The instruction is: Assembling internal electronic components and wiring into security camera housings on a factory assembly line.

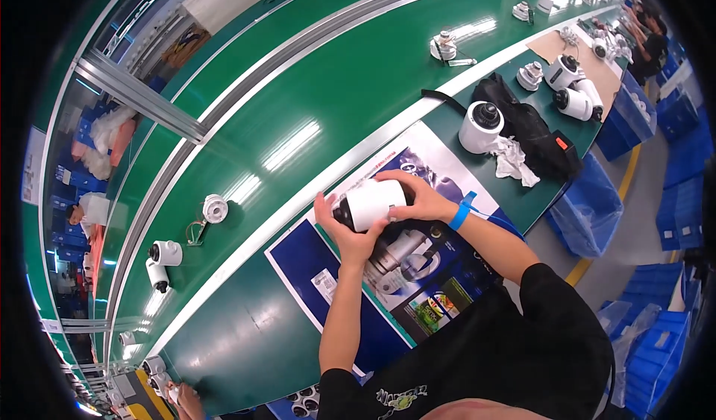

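At the near edge a tray (302, 403) holds small white camera parts. Above the blue poster (313, 267), the left hand (344, 230) and right hand (419, 196) both wrap curled fingers around a white security camera (371, 204). Farther right, blue bins (589, 204) lined with clear plastic stand beside the bench.

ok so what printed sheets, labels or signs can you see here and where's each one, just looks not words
Large printed poster: flat on the green bench under both hands, white top, dark blue border, product pictures.
Small white label: rectangle on the poster's blue lower-left part.
Green and yellow picture panel: near the poster's lower edge, by the black shirt.
White sign: tall rectangle at the far left edge, too blurred to make out.
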Demonstrator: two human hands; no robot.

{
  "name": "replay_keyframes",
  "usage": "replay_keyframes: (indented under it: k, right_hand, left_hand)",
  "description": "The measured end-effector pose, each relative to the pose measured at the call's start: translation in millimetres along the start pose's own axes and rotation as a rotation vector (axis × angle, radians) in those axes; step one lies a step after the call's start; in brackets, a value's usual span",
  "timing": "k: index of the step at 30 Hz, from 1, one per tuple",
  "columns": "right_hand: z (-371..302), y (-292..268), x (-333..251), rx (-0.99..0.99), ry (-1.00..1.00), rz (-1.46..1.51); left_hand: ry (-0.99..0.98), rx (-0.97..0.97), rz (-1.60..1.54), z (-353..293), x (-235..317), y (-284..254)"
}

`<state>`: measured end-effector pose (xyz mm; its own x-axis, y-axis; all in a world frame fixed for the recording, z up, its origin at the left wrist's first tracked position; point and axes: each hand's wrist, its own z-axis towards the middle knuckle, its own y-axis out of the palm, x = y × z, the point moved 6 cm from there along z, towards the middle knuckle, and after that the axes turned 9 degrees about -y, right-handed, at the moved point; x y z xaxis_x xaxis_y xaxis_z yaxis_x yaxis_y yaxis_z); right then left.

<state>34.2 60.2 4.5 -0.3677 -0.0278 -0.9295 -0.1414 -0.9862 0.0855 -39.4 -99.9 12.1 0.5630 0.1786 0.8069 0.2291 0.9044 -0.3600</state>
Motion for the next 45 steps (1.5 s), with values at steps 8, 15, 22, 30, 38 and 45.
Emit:
replay_keyframes:
  k: [8,15,22,30,38,45]
  right_hand:
    - [6,-18,17,0.041,-0.036,0.052]
    - [8,-24,32,0.059,0.024,0.218]
    - [7,-15,23,0.079,-0.024,0.099]
    - [-14,-26,20,0.631,-0.120,-0.175]
    - [22,31,-63,0.174,0.009,-0.061]
    - [65,-20,-95,0.133,-0.111,-0.375]
  left_hand:
    - [0.267,-0.062,0.146,3,10,9]
    - [-0.240,-0.162,-0.084,13,-13,6]
    - [-0.175,-0.167,-0.014,7,-11,-1]
    - [-0.241,-0.117,-0.056,-1,-23,-17]
    - [-0.332,-0.068,-0.080,-2,-50,-30]
    - [-0.351,0.037,-0.179,-5,-110,-35]
